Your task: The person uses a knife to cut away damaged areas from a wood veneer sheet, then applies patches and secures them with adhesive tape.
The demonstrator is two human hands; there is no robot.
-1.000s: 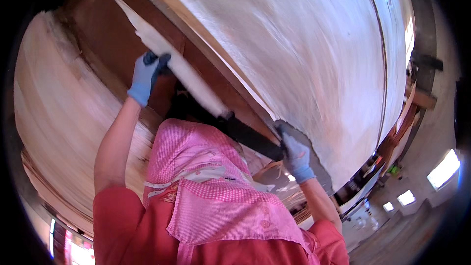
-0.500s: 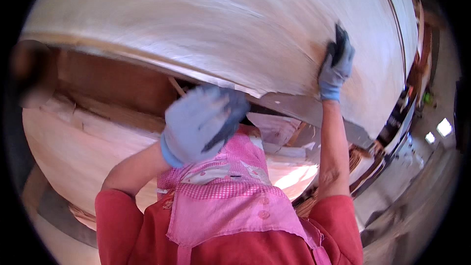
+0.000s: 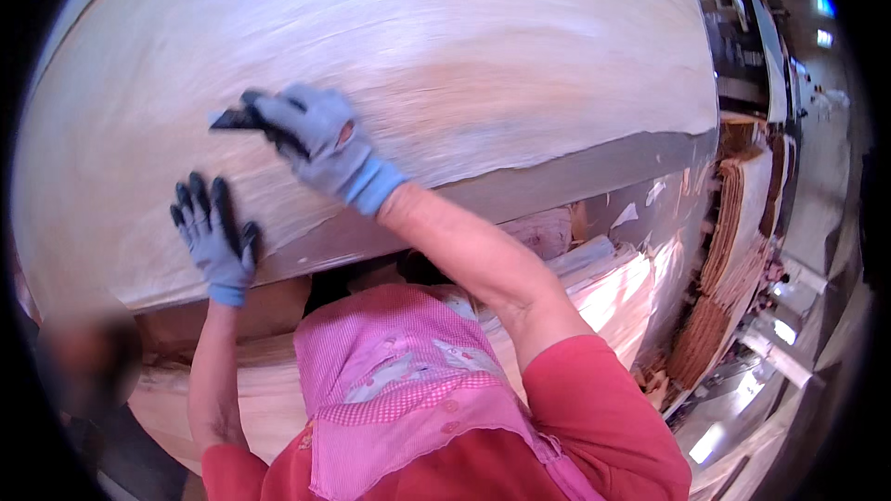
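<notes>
A wide, pale wood veneer sheet [image 3: 520, 46] spreads across the work surface in front of me. Its uneven near edge lies over a grey layer [image 3: 594, 167]. My left hand [image 3: 215, 239], in a grey glove with dark fingertips, rests flat on the sheet near that edge, fingers spread. Farther in and to the right, my right hand [image 3: 316, 130], gloved alike, is closed around a small black flat tool [image 3: 237, 119] with a pointed end, low over the veneer. Its exact kind is unclear, and whether it touches the sheet cannot be told.
Below the near edge, more pale wood sheets [image 3: 603, 292] lie against my apron. Tall stacks of veneer [image 3: 733, 232] stand at the right, beside a walkway [image 3: 826, 176]. At the left rim is another person [image 3: 93, 353], blurred.
My right hand has swept left across the sheet with the black tool. My left hand has moved from in front of my apron to the far left and now lies flat. The view has shifted.
</notes>
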